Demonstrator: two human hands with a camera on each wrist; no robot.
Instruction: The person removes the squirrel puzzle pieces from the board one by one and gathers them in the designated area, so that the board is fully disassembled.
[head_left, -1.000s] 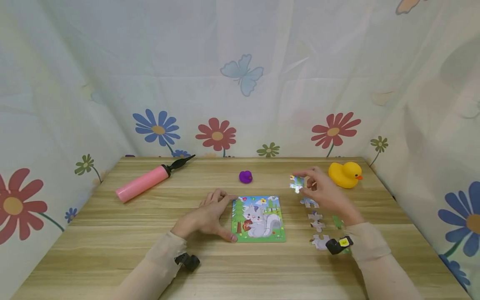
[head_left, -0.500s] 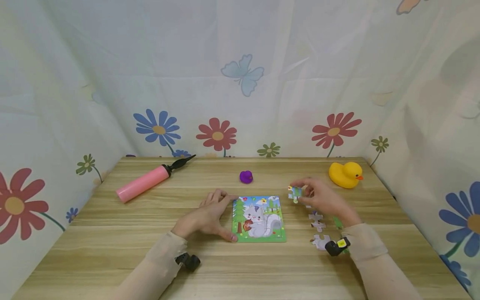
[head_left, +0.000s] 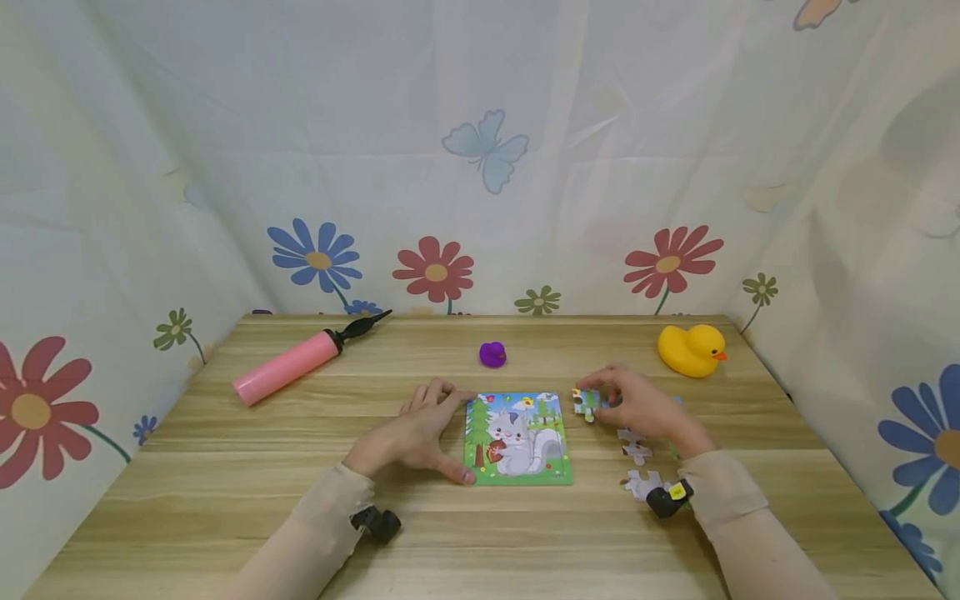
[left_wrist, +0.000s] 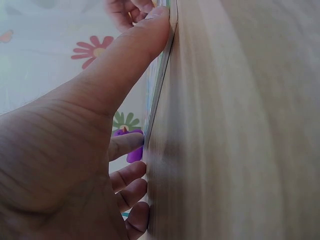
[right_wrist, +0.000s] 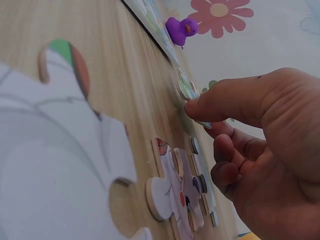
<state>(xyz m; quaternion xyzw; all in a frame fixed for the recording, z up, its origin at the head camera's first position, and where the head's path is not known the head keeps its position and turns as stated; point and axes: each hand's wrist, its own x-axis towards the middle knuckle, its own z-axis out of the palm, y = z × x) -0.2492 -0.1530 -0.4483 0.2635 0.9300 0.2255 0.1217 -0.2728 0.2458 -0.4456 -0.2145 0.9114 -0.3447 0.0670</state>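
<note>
On the far left of the tabletop (head_left: 225, 500) lies a pink pump (head_left: 288, 364), well apart from the hands and not at risk.

The left hand (head_left: 416, 435) lies flat beside the puzzle board (head_left: 517, 438). Its fingers (left_wrist: 131, 177) are straight and relaxed, holding nothing; the thumb (left_wrist: 135, 60) presses against the board's left edge, and the fingertips touch its upper left corner. That bracing looks to be all that keeps the board in place. If the thumb slackens, a sideways push from the other hand could slide the board across the smooth wood.

Behind the board sits a small purple duck (head_left: 492, 353), near but apart from it; a shoved board could knock it.

Just right of the board's upper right corner, the right hand (head_left: 637, 408) pinches a puzzle piece (head_left: 587, 402) between thumb and forefinger, the other fingers (right_wrist: 235, 147) curled under. The piece is low over the tabletop, just beside the board; whether it touches the wood I cannot tell. The pinch takes only one edge, so the piece could twist or drop. I judge that it may also catch on the board's raised rim if brought in too low.

Loose pieces (head_left: 637, 462) lie under and beside the right wrist; a dragging sleeve could sweep them off their spots.

A yellow duck (head_left: 691, 348) stands at the far right, well clear.
</note>
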